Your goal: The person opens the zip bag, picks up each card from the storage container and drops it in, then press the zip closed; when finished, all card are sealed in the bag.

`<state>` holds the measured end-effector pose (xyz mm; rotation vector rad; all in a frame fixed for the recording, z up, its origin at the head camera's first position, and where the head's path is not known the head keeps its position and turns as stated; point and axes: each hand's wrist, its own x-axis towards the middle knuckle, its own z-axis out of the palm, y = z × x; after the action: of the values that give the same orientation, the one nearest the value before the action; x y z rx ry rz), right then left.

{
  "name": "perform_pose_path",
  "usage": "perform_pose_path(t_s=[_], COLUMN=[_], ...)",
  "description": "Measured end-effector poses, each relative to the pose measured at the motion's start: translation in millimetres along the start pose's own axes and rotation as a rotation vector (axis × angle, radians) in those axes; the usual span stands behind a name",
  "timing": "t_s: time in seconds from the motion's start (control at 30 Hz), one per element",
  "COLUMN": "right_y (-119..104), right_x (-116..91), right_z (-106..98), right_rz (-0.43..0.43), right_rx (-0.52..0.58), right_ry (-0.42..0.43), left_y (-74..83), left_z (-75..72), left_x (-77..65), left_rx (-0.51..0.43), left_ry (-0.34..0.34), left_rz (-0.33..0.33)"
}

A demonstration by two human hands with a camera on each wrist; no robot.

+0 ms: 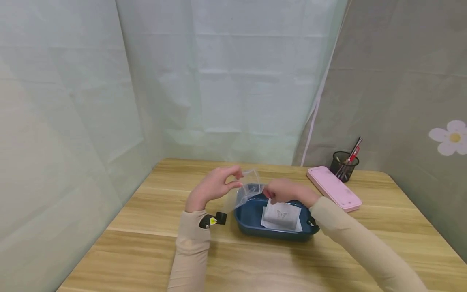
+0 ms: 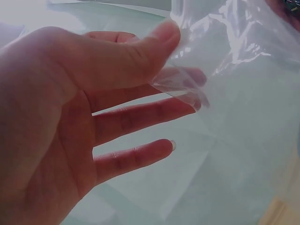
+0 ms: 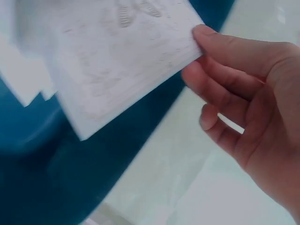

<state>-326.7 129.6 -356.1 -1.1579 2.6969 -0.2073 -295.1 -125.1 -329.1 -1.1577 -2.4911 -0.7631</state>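
Note:
My left hand (image 1: 215, 184) pinches the edge of a clear plastic bag (image 2: 234, 42) between thumb and fingers, the little finger held out straight. Limp and see-through, the bag hangs over the back left of a dark blue basin (image 1: 248, 215). Above that basin my right hand (image 1: 286, 190) grips a white paper card (image 3: 122, 65) by one corner, thumb on its printed face. The print looks like a butterfly. More white paper (image 1: 300, 225) lies under the card inside the basin.
A pink flat case (image 1: 333, 186) lies on the wooden table (image 1: 153, 239), right of the basin. Behind it stands a black mesh pen cup (image 1: 343, 166) holding pens. Curtains (image 1: 248, 81) hang along the table's back and sides.

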Motion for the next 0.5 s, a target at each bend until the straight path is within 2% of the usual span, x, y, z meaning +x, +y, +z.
perform_pose_path(t_s=[0.13,0.33,0.5], right_y=[1,1,-3], right_x=[-9,-24,-37], right_z=[-9,-17,-16], right_rz=[0.0,0.023,0.154], right_rx=[0.015,0.055,0.065], right_ry=[0.063,0.229,0.39], left_y=[-2.3,-3.5,-4.5], left_z=[0.3,-0.1,1.4], left_x=[-0.6,0.0,0.0], left_rx=[0.015,0.034,0.028], left_ry=[-0.003,-0.017,-0.028], left_rz=[0.0,-0.018,-0.025])
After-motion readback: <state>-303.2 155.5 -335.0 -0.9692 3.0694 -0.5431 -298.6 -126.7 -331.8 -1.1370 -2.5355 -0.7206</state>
